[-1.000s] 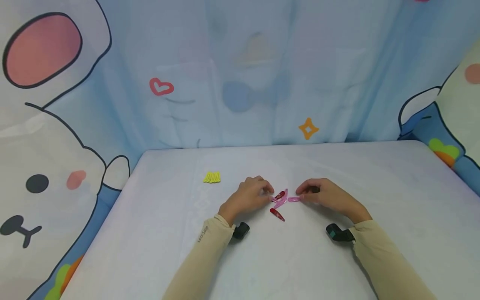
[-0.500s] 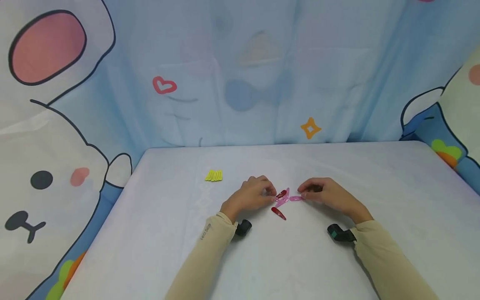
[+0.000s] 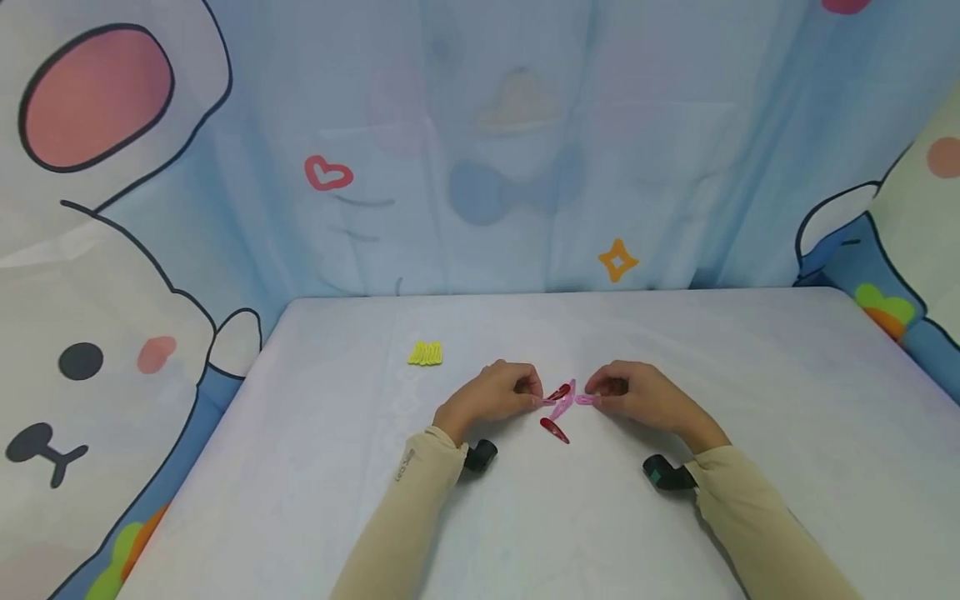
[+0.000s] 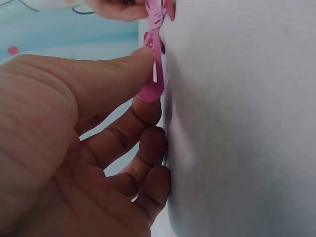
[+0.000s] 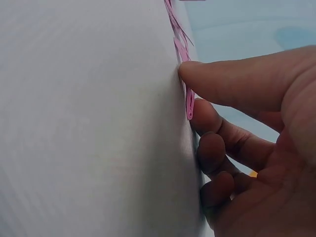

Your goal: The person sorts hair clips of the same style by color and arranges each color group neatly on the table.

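Note:
My left hand [image 3: 491, 392] pinches a pink snap hair clip [image 4: 151, 93] between thumb and index finger, low over the white table. Opposite it, my right hand [image 3: 652, 398] holds another pink hair clip [image 5: 189, 107] by thumb and index finger, its remaining fingers bent close to the cloth. Between the hands lies more pink [image 3: 562, 406], overlapping so that I cannot tell how many clips there are. One red hair clip [image 3: 558, 392] leans among these, close to the left fingertips. A second red hair clip [image 3: 554, 431] lies apart, nearer to me.
Several yellow hair clips [image 3: 425, 354] lie side by side in a row, farther back and to the left. Behind the white table [image 3: 570, 525] hangs a blue printed curtain [image 3: 517, 242]. Black wrist cameras [image 3: 481, 456] stick out from both sleeves.
The left fingers have come down and drawn together on the pink hair clip. My right hand has edged left towards the pile. The red and yellow clips look unmoved.

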A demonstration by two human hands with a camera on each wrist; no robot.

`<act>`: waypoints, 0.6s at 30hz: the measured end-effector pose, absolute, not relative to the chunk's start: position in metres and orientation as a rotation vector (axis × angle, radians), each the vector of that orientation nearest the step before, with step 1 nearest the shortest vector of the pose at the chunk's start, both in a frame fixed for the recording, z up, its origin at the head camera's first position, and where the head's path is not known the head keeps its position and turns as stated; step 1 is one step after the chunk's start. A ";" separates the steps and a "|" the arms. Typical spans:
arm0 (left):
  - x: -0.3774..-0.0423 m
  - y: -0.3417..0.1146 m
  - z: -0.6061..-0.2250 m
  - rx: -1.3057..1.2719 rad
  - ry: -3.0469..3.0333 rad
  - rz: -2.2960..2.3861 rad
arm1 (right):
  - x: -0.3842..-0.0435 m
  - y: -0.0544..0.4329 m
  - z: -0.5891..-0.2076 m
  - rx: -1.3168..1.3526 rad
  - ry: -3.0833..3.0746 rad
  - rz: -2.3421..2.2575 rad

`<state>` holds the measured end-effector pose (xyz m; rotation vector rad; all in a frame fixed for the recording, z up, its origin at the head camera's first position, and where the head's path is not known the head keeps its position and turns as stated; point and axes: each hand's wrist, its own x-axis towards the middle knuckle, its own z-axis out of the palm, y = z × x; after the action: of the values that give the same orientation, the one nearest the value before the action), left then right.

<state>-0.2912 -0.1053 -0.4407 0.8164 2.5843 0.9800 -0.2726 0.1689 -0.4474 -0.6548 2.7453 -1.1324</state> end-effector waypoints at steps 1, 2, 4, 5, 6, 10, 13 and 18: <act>-0.291 -0.107 -0.441 0.793 2.573 1.021 | -0.272 0.168 -0.447 -0.658 2.746 -1.129; -0.290 -0.108 -0.441 0.766 2.570 1.058 | -0.272 0.168 -0.447 -0.663 2.747 -1.122; -0.288 -0.114 -0.442 0.694 2.577 1.125 | -0.272 0.167 -0.447 -0.669 2.749 -1.114; -0.286 -0.118 -0.442 0.659 2.589 1.151 | -0.272 0.167 -0.448 -0.675 2.748 -1.114; -0.285 -0.123 -0.443 0.624 2.601 1.173 | -0.272 0.166 -0.449 -0.683 2.748 -1.114; -0.281 -0.143 -0.445 0.512 2.650 1.265 | -0.272 0.168 -0.449 -0.695 2.748 -1.115; -0.275 -0.163 -0.446 0.430 2.649 1.363 | -0.274 0.168 -0.450 -0.693 2.743 -1.109; -0.267 -0.201 -0.447 0.330 2.604 1.524 | -0.278 0.170 -0.452 -0.682 2.750 -1.081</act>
<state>-0.2667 -0.2007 -0.4470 0.3297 2.6040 1.5240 -0.2784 0.1701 -0.4524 -0.6818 2.7497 -1.0812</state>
